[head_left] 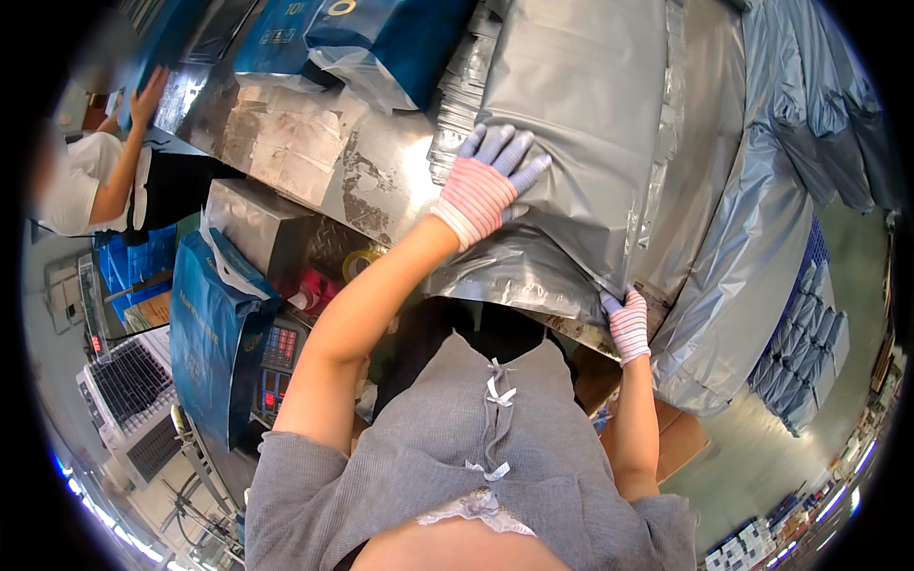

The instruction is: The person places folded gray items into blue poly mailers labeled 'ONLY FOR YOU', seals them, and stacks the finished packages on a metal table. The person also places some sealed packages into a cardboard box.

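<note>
A big grey plastic mailer bag lies on the steel worktable in front of me. My left hand, in a striped knit glove with grey fingertips, presses flat on the bag's left side, fingers spread. My right hand, gloved the same way, pinches the bag's lower corner at the table's near edge. A stack of flat grey mailers sits just left of the bag.
Blue sacks lie at the table's far side, another blue sack hangs at its left end beside a scale keypad. More grey bags drape on the right. Another person works at far left.
</note>
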The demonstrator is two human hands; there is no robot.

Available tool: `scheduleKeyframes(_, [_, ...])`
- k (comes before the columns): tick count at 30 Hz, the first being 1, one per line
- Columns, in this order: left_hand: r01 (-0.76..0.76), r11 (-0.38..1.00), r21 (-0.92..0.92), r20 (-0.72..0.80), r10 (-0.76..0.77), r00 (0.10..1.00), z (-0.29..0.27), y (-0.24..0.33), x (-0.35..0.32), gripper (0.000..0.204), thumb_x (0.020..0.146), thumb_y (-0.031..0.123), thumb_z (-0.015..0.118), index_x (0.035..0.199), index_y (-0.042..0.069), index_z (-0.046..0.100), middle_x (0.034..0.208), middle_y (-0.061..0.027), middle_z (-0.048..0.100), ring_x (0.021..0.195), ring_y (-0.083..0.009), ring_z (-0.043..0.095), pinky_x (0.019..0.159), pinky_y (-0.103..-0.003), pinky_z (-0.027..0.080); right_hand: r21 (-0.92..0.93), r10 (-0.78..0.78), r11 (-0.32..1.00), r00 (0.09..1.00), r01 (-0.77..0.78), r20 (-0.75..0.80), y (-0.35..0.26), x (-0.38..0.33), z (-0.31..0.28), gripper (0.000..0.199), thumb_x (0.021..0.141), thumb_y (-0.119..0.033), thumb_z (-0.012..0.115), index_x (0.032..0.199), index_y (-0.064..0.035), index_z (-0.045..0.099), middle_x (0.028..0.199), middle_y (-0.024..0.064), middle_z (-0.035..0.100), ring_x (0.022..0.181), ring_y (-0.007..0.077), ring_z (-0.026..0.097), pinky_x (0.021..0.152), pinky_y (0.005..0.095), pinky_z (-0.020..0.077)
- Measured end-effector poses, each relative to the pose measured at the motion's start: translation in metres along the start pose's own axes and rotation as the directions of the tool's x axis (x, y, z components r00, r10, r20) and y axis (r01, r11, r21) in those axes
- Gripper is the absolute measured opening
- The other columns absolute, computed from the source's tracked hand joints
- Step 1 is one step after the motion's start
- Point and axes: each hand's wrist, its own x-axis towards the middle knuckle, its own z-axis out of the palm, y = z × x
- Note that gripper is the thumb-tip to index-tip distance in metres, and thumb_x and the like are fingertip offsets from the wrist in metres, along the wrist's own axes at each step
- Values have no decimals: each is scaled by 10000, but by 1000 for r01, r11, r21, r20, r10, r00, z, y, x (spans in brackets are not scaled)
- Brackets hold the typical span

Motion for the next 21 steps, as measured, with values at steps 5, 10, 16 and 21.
scheduleKeyframes(5, [187,979,-78,-88,-194,977,7,2,-22,758,656,367,705,1313,153,392,1349,-177,343,1236,-340,338,1023,-467,241,-241,234,940,971,-240,-56,-7,-32,-23,326,778,-174,631,1044,9,583,892,140,641,766,215,591,741,311,465])
scheduleKeyframes(10, [501,527,-686,64,-643,763,56,-8,-105,647,715,286,701,1238,17,431,1174,-197,485,1055,-303,485,901,-379,389,-202,-102,979,932,32,-349,-65,-60,-19,465,786,-266,634,1149,4,525,1084,162,594,856,243,614,767,346,472])
scheduleKeyframes(16, [681,334,-651,515,-465,720,79,-23,-155,322,759,202,661,968,-35,600,785,-117,633,706,-199,548,703,-311,457,420,140,879,965,-224,220,-72,-40,87,445,815,-307,630,1107,-5,485,827,37,555,563,98,509,449,221,414])
scheduleKeyframes(21, [624,-121,-772,619,-363,696,74,-18,-180,192,823,152,596,912,-15,631,735,-14,599,667,-92,466,617,-263,424,930,-246,58,898,-362,365,46,-166,3,162,929,-148,394,777,-109,437,548,-45,366,380,55,348,354,199,297])
